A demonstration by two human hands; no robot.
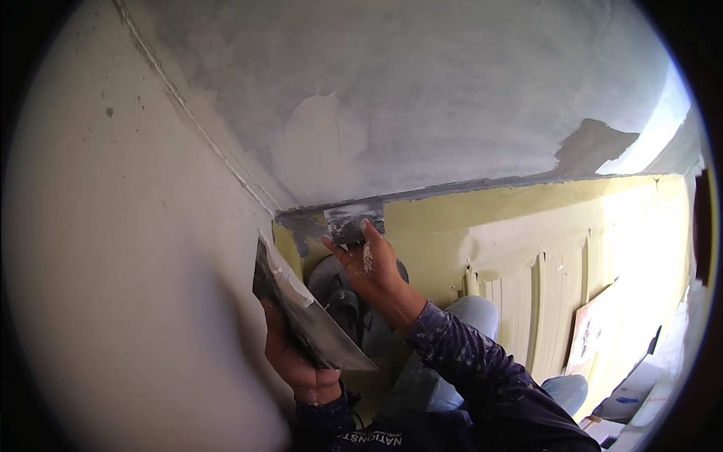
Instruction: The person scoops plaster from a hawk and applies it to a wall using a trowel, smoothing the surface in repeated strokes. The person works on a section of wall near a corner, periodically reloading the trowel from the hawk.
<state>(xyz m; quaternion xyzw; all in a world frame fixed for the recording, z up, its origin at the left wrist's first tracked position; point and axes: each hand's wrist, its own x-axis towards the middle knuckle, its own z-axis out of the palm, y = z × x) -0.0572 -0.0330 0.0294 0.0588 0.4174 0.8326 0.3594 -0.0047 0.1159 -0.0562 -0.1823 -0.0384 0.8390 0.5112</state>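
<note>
My left hand (290, 358) grips a broad flat steel plastering blade (331, 343) from below, holding it tilted beside the left wall. White putty (290, 282) lies along its upper edge. My right hand (380, 275) holds a smaller rectangular putty knife (352, 222), thumb on its near face. The knife is smeared grey and white and lies at the lower edge of the grey wall (452, 113), close to the corner. Fingers behind both blades are partly hidden. White putty is smeared on my right hand.
The pale left wall (128, 248) meets the grey wall along a ridged white seam (188, 105). A yellowish ribbed panel (520, 301) runs below the grey wall. A round dark grey object (327, 279) sits beneath my right hand. A stained board (591, 324) leans at right.
</note>
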